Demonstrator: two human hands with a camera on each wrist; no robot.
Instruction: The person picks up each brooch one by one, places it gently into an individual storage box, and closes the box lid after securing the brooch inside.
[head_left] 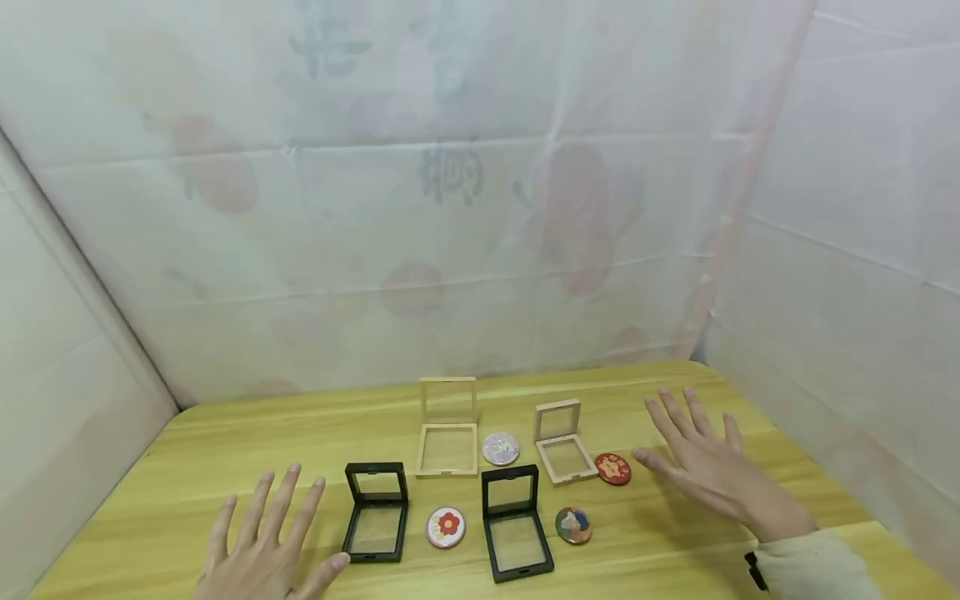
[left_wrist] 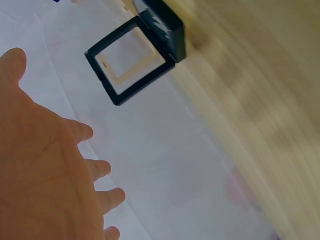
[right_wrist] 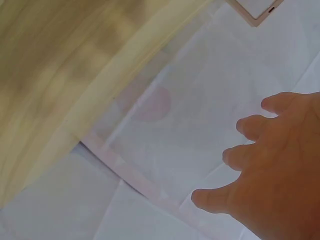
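Observation:
My left hand (head_left: 258, 546) is spread with straight fingers at the front left, its thumb tip close to the corner of a hinged black display case (head_left: 377, 530). My right hand (head_left: 708, 468) hovers at the right, fingers spread and holding nothing. Nearest to it lies a round red badge (head_left: 613, 469), beside a small tan display case (head_left: 567, 458). Further left are a second black case (head_left: 517, 546) and a larger tan case (head_left: 447, 450). All these cases stand with lids raised. In the left wrist view, a black case (left_wrist: 120, 97) appears beyond the fingers.
Between the cases lie a white badge with a red flower (head_left: 446, 527), a pale purple badge (head_left: 500, 448) and a dark multicoloured badge (head_left: 573, 526). The wood-grain table (head_left: 247, 433) is bordered by a printed cloth (head_left: 360, 250) behind and white cloth walls at the sides.

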